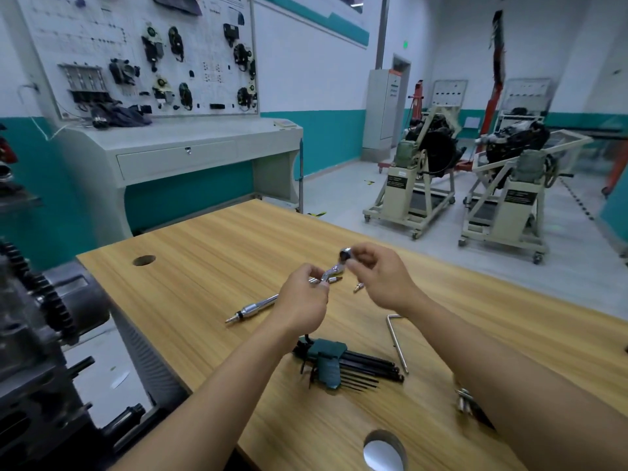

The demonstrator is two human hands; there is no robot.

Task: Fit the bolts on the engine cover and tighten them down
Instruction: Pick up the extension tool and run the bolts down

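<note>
Centre of frame, above the table: both hands meet on one ratchet wrench (258, 306).
Left hand (302, 300): fingers curled, pinching the wrench shaft just below its head.
Right hand (377, 277): thumb and fingertips pinch the socket (345, 254) at the wrench head, dark opening turned toward the camera.
Wrench handle: slants down toward the lower left. Whether its tip touches the wood cannot be told.
Bolts: two lie on the wooden table (204, 253). The first bolt (336, 279) is directly under the wrench head, and the second bolt (358, 287) is just right of it, below the right hand.
Engine (37, 321): at the left edge of the frame, beside the table's left side, with a toothed gear facing the table. Its cover cannot be made out.
Hex key set (328, 360): in a teal holder, lower centre, between the two forearms, keys fanned to the right.
L-shaped steel rod (397, 345): flat on the table, just right of the hex key set.
Table holes: one round hole (144, 260) near the far left corner, another hole (384, 450) at the near edge.
Upper left: training panel (142, 56) carrying mounted car parts.
Right background: two engine stands (418, 178) on castors.
</note>
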